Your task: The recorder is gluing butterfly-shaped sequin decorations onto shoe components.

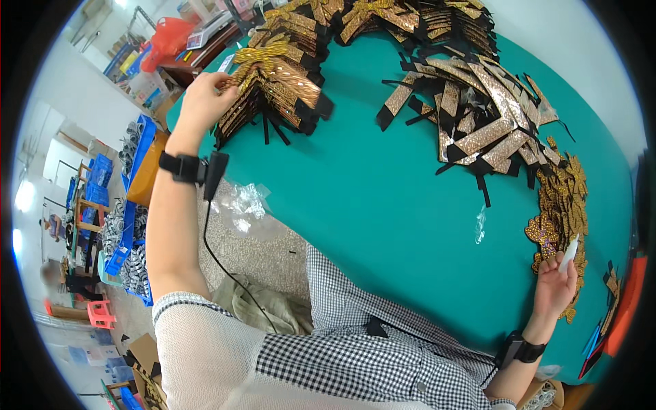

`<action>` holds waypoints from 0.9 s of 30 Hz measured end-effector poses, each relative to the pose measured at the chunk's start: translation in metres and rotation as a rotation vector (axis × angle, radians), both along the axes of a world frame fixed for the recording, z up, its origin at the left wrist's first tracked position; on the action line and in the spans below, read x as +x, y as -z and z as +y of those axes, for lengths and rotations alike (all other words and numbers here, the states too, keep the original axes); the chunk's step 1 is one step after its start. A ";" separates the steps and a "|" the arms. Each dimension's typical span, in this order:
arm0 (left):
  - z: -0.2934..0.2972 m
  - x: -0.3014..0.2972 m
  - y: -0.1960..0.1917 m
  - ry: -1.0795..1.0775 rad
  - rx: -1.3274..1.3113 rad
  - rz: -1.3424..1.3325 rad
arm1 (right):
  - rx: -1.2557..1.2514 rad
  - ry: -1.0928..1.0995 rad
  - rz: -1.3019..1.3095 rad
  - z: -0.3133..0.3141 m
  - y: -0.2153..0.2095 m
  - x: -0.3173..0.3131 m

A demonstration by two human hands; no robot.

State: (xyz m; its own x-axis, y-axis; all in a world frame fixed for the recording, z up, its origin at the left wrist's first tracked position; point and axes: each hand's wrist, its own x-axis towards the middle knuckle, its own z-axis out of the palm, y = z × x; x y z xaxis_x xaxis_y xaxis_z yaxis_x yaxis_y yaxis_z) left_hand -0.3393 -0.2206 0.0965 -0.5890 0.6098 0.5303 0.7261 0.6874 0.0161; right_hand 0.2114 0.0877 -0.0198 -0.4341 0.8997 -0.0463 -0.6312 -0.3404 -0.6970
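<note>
At the far left of the table my left hand (207, 102) is closed, its fingertips pinching the edge of a gold glitter V-shaped piece (270, 68). That piece lies on top of a stack of similar black-backed pieces, with a gold bow-like ornament at its peak. A small white object (226, 63) shows just beyond my fingers. On the right, my right hand (553, 287) is closed around a slim white pointed tube (569, 253), its tip upward; most of it is hidden in the palm. Beside this hand lies a long pile of gold glitter flower-like cutouts (564, 198).
A loose heap of gold strips with black ends (492, 116) lies at the far right of the green table (383, 184). More stacks (383, 17) line the back. A clear plastic scrap (480, 225) lies nearer. Blue bins (126, 232) stand left; a cable (219, 253) hangs from my left wristband.
</note>
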 end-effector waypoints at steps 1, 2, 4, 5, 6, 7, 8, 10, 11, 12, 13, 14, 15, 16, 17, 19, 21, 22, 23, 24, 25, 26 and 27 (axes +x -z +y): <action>-0.003 -0.020 -0.001 -0.035 -0.008 -0.022 | 0.005 0.003 0.003 0.001 0.000 0.001; -0.006 -0.040 0.001 -0.090 -0.021 -0.039 | 0.006 -0.016 0.011 0.002 0.001 0.002; -0.004 -0.069 0.009 -0.110 -0.048 -0.117 | 0.013 -0.027 0.013 0.002 0.002 0.003; -0.005 -0.082 0.013 -0.136 -0.083 -0.193 | -0.002 -0.014 0.012 0.002 0.003 0.003; -0.006 -0.095 0.022 -0.103 -0.098 -0.183 | -0.016 0.002 0.008 0.002 0.003 0.002; -0.007 -0.102 0.028 -0.099 -0.095 -0.185 | -0.013 0.006 0.006 0.001 0.004 0.002; -0.009 -0.108 0.034 -0.110 -0.102 -0.222 | -0.015 0.014 -0.005 0.001 0.004 0.002; -0.001 -0.102 0.038 -0.170 -0.107 -0.310 | -0.018 0.030 -0.022 0.001 0.004 0.002; 0.000 -0.098 0.041 -0.167 -0.109 -0.313 | -0.016 0.029 -0.019 0.001 0.005 0.002; -0.001 -0.095 0.043 -0.172 -0.107 -0.295 | -0.016 0.026 -0.015 0.000 0.005 0.001; -0.001 -0.094 0.044 -0.177 -0.106 -0.276 | -0.019 0.027 -0.017 0.000 0.005 0.001; -0.002 -0.097 0.047 -0.186 -0.098 -0.274 | -0.011 0.026 -0.023 0.000 0.004 0.001; -0.002 -0.098 0.047 -0.186 -0.102 -0.274 | -0.003 0.025 -0.028 0.000 0.002 0.000; -0.003 -0.098 0.048 -0.188 -0.090 -0.278 | -0.006 0.025 -0.029 -0.001 0.001 -0.001; -0.003 -0.098 0.047 -0.190 -0.078 -0.281 | -0.016 0.024 -0.024 -0.002 -0.001 -0.002; -0.003 -0.100 0.047 -0.173 -0.086 -0.289 | -0.026 0.033 -0.023 -0.003 -0.002 -0.001; -0.005 -0.100 0.046 -0.156 -0.095 -0.294 | -0.029 0.013 0.012 -0.002 -0.001 -0.001; -0.006 -0.099 0.046 -0.172 -0.094 -0.306 | -0.032 0.019 0.012 -0.002 -0.001 -0.001; -0.007 -0.098 0.045 -0.189 -0.094 -0.318 | -0.033 0.016 0.017 -0.002 -0.001 -0.002; -0.010 -0.098 0.046 -0.188 -0.078 -0.316 | -0.034 0.012 0.022 -0.003 -0.001 -0.003; -0.010 -0.098 0.046 -0.180 -0.080 -0.316 | -0.034 0.020 0.022 -0.003 -0.003 -0.003; -0.009 -0.097 0.046 -0.174 -0.080 -0.278 | -0.028 0.001 0.030 -0.004 -0.004 -0.003; -0.008 -0.095 0.045 -0.168 -0.079 -0.238 | -0.021 -0.018 0.039 -0.004 -0.004 -0.003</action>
State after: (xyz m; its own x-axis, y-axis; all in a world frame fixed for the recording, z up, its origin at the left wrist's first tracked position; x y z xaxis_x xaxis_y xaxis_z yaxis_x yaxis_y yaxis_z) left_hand -0.4342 -0.2285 0.0517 -0.7874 0.5272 0.3196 0.5842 0.8036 0.1136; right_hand 0.2087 0.0832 -0.0159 -0.4524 0.8905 -0.0479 -0.6514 -0.3666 -0.6643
